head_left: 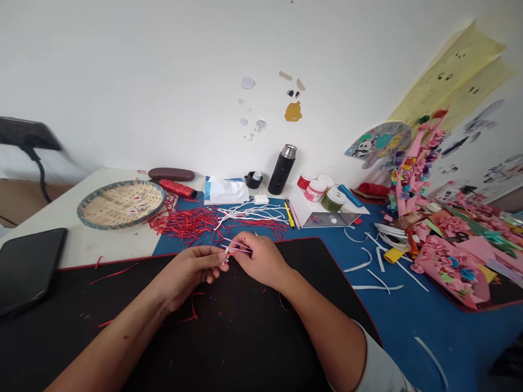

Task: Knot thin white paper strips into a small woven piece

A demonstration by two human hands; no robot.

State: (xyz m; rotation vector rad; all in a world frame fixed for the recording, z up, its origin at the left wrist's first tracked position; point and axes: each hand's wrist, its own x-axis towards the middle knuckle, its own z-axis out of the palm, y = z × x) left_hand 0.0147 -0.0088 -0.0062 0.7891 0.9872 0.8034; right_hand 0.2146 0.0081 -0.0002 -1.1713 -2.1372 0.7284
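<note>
My left hand [196, 270] is closed, thumb and fingertips pinching a small white knotted cord piece [225, 259] above the black mat. Close against it, my right hand [261, 260] is also closed. Two thin purple prongs of a slim tool [237, 244] stick out from its fingers toward the white piece; whether these are tweezers or scissors I cannot tell. A bit of red cord [233, 252] shows between the two hands. My right fingers partly hide the tool and the cord.
Beyond the black mat [245, 337] lie heaps of red cord pieces [188, 224] and white cords [245, 214]. A woven basket [122, 204] and black tablet-like device [30, 272] are left. A black flask [283, 170], lidded jars [315, 190] and pink paper flowers [453, 267] stand behind and right.
</note>
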